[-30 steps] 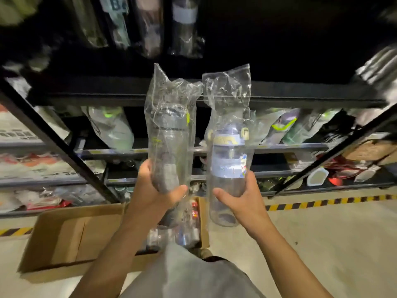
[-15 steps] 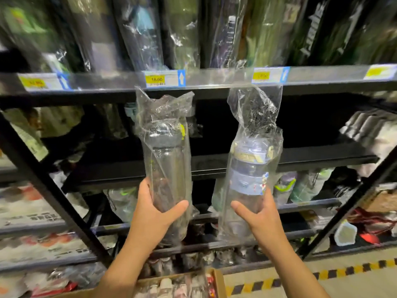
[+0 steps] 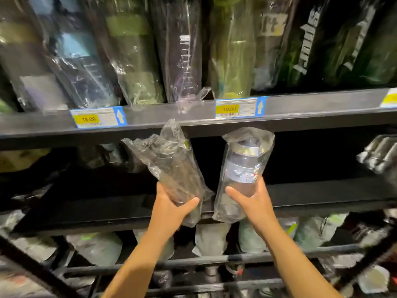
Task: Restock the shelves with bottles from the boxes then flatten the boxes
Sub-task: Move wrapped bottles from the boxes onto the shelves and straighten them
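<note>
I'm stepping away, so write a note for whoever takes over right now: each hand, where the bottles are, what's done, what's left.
Left hand grips a bagged dark bottle, tilted left.
Right hand grips a bagged clear bottle, nearly upright.
Done: both are held in front of the dark middle shelf, neither set down.
Left: shelve both, then flatten the boxes, which are out of view.

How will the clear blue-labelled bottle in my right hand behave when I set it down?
The clear blue-labelled plastic bottle looks empty, so likely light. Probably slippery: the right hand grips it through a loose crinkled plastic bag. Tall and narrow, it may tip.
</note>
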The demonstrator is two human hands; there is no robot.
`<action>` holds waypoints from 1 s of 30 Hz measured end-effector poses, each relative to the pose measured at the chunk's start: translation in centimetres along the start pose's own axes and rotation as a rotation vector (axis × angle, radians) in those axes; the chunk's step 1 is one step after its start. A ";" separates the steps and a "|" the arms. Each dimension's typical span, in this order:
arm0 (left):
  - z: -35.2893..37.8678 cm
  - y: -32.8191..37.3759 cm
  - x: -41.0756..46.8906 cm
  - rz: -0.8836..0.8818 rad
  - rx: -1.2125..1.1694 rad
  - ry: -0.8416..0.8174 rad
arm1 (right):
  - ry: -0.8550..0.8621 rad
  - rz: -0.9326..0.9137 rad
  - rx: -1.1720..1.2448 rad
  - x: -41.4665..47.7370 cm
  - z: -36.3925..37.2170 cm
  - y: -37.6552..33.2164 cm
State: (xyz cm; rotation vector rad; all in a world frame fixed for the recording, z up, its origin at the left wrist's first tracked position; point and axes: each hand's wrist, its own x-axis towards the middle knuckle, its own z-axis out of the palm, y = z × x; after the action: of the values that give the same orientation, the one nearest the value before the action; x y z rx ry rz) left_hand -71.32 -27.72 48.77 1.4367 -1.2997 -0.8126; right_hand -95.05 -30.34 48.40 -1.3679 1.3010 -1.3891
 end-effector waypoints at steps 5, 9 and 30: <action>3.3 0.0 3.9 -0.007 0.054 0.066 | -0.012 0.064 -0.065 5.8 -0.9 1.3; 5.6 -0.7 7.3 -0.077 0.113 0.091 | -0.015 0.133 -0.067 9.6 -0.9 3.2; 10.5 -2.4 20.3 0.176 0.066 0.307 | -0.036 -0.179 -0.113 19.3 2.4 6.5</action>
State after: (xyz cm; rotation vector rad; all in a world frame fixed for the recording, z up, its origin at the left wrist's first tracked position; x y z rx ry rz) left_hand -76.38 -49.97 46.24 1.4121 -1.2034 -0.4166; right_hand -95.83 -50.62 45.43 -1.6117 1.2763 -1.4197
